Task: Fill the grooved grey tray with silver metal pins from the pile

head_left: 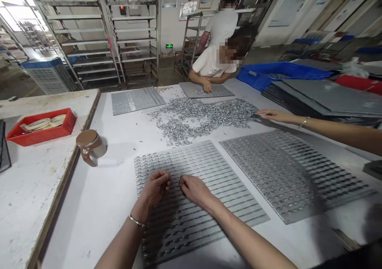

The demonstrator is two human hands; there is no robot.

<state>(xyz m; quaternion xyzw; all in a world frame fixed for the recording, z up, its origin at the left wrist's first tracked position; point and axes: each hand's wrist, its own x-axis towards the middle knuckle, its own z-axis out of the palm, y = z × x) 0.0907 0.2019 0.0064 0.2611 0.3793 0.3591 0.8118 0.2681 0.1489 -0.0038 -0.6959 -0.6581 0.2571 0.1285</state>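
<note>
Tray [216, 169], grooved, flat, near: seemingly for two-handed access | left hand [153, 187], right hand [195, 189]: fingers pinched, contents unclear | spindle-shaped metal pieces [176, 131]: heaped far, likely for shared reach

The tray [221, 181] before me was silver-grey, striped with dark parallel lines, and my bracelet [137, 221] was silvery. The small pieces [229, 112] were shiny silver on a white table [113, 197]. I saw also a brown-lidded mug [99, 147], a red box [56, 133] and a blue box [256, 80].
</note>
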